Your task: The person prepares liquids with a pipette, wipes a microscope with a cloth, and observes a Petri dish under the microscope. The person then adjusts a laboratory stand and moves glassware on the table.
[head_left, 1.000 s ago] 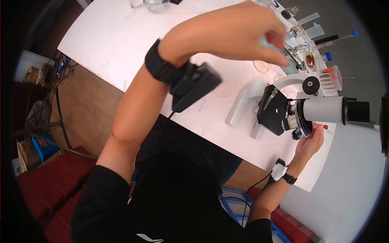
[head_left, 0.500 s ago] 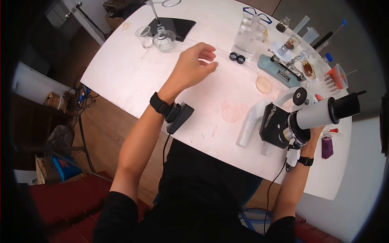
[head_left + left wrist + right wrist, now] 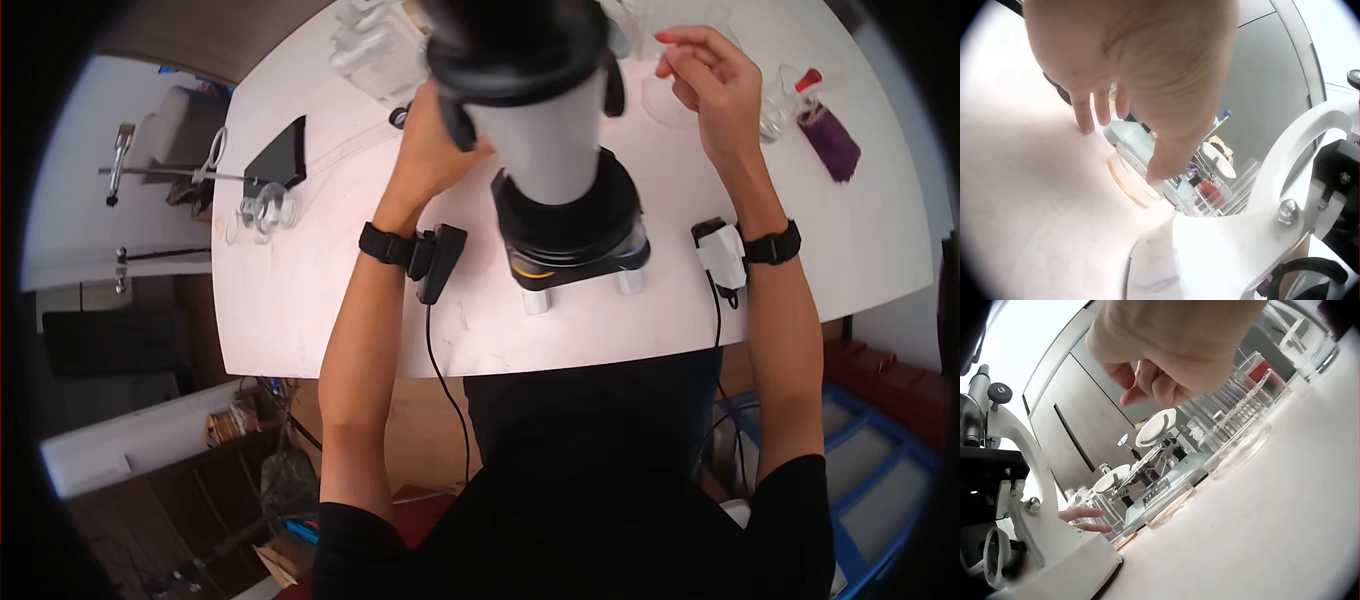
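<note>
A white and black microscope stands between my two hands. My left hand reaches to its left side, partly hidden by the eyepiece tube in the head view. In the left wrist view its fingers extend low over the table, and the thumb overlaps the rim of a petri dish with an amber base. Another covered petri dish shows in the right wrist view. My right hand is raised on the microscope's right, fingers loosely bent, with nothing seen in them.
Behind the dishes is a teal two-pan balance, with a clear test tube rack beside it. At the right lies a purple cloth item near a red-bulbed dropper. A clear bottle and glass flask stand left.
The head view has turned, bringing the microscope to the middle. My left hand has moved from the table's left part toward the microscope and dish. My right hand has come out from behind the microscope.
</note>
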Available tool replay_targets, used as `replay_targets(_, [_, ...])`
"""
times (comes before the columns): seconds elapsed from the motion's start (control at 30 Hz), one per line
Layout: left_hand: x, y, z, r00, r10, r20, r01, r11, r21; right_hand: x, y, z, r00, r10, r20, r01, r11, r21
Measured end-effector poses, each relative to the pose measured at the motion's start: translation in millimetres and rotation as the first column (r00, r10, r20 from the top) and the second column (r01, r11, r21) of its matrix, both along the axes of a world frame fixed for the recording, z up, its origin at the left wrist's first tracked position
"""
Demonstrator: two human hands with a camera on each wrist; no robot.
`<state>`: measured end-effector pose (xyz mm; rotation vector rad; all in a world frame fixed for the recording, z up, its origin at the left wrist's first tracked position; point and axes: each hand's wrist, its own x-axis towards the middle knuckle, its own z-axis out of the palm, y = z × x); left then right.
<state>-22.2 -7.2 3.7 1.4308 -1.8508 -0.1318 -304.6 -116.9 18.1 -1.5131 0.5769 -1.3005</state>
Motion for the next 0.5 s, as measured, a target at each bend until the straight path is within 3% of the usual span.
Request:
replay_targets(0.03, [-0.3,5.4,-2.4,0.999,-0.034,0.009,0.034,0.999,0.027,-1.3,-1.9,-2.0,0.999,-0.034,0.009,0.034,0.999,0.027])
replay_targets(0.13, [2.1,33.2,-3.2,0.994,0.061,-0.089,-0.017,0.903,0.429,-1.2,-3.2,-3.4,1.000,0.003,-0.026,-0.002,1.000,0.026])
replay_targets(0.5, [-9.7,32.1,5.9,0.940,0.018,-0.340,0.147,0.880,0.452,2.9,0.9,-1.0,1.000,-0.006,0.026,0.007,0.999,-0.050])
